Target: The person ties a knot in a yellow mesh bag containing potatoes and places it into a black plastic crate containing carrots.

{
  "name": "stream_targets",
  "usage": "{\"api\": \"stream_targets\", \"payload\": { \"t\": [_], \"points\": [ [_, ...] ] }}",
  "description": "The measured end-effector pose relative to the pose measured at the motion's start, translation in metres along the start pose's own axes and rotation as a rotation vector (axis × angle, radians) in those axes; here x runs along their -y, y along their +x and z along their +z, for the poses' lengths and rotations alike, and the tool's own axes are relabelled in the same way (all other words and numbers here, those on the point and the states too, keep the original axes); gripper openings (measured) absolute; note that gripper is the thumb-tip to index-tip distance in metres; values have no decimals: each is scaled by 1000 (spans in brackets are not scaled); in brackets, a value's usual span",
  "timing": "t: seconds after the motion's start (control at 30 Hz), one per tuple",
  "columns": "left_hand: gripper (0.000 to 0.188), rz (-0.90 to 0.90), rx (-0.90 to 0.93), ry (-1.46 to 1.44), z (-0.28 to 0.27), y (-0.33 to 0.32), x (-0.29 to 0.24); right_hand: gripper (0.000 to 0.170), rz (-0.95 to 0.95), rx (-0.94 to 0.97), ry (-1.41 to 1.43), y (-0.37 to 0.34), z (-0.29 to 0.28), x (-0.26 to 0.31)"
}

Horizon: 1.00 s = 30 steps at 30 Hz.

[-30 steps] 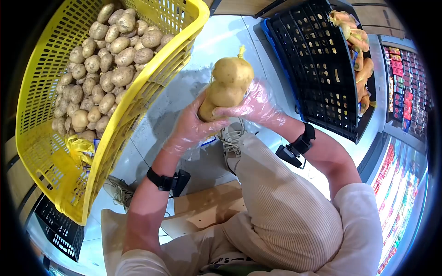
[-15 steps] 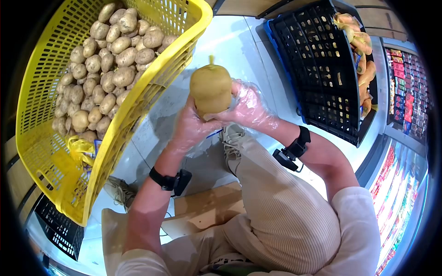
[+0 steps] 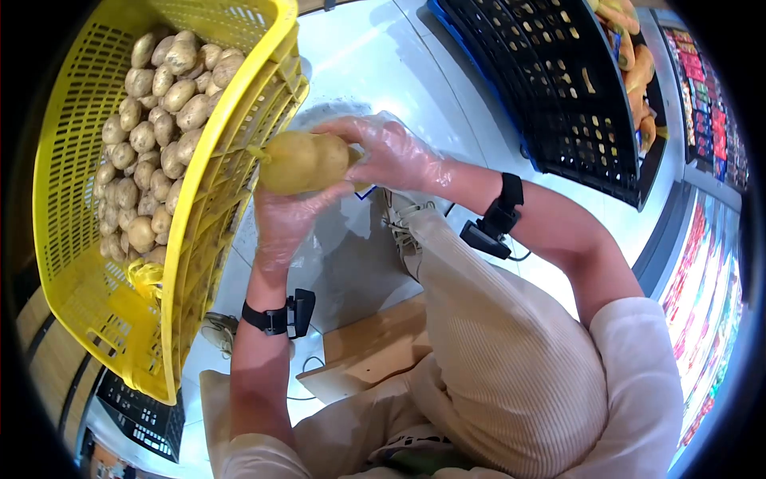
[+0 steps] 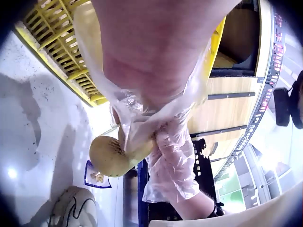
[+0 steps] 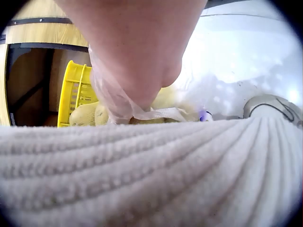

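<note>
In the head view a yellow mesh bag of potatoes (image 3: 307, 162) lies sideways between both hands, its knotted end pointing left toward the yellow crate (image 3: 211, 184). My left hand (image 3: 281, 219), in a clear plastic glove, grips the bag from below with its thumb along the near side. From the right, my gloved right hand (image 3: 391, 153) holds the other end, fingers over the far side. A rounded end of the bag shows netting in the left wrist view, beside a blue-edged label (image 4: 97, 178). Trouser cloth hides most of the right hand's work in the right wrist view.
Loose potatoes (image 3: 148, 136) fill much of the yellow crate, with yellow netting (image 3: 146, 278) near its front end. A black crate (image 3: 550, 96) holding orange vegetables (image 3: 638, 76) stands at the right. Below the hands are a shoe (image 3: 403, 227) and tiled floor.
The bag has turned from upright, knot away from me, to lying sideways with its knot leftward. Both hands have shifted left toward the yellow crate. The head view has also shifted.
</note>
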<state>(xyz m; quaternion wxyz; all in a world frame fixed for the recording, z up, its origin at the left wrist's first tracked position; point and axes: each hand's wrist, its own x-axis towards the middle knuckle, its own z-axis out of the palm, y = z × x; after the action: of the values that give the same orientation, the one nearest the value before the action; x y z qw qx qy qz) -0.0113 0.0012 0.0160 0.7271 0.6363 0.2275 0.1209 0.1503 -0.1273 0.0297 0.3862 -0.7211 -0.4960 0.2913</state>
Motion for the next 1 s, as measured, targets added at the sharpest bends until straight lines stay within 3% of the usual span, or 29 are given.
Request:
{"api": "stream_targets", "payload": {
  "t": [0.07, 0.17, 0.27, 0.37, 0.43, 0.63, 0.77, 0.93, 0.97, 1.0],
  "points": [
    [59, -2, -17, -30, -2, 1, 3, 75, -56, -20, 3, 1, 1, -1],
    [57, -34, 0, -47, -2, -2, 8, 88, 108, 81, 182, -1, 4, -5],
    [57, -79, -83, -191, -1, -1, 7, 101, -19, 7, 161, -11, 13, -14],
    [57, -162, -142, -326, -2, -3, 13, 98, -8, 96, 241, -22, 14, -18],
    [58, -158, -145, -328, -1, -4, 15, 83, 151, 196, 220, -24, 12, -13],
    [66, -82, -150, -336, 0, -6, 15, 57, 250, 142, 240, -28, 8, -8],
    [70, -12, -148, -266, -3, -6, 16, 55, 173, 94, 322, -20, 8, -21],
    [70, 14, -187, -276, -2, -5, 7, 58, 292, 139, 509, -12, 0, -11],
    [71, 51, -218, -329, -1, -5, 7, 58, 291, 141, 509, -10, -2, -8],
    [71, 53, -219, -329, 0, -5, 7, 57, 312, 191, 324, -7, -6, -2]
  ]
}}
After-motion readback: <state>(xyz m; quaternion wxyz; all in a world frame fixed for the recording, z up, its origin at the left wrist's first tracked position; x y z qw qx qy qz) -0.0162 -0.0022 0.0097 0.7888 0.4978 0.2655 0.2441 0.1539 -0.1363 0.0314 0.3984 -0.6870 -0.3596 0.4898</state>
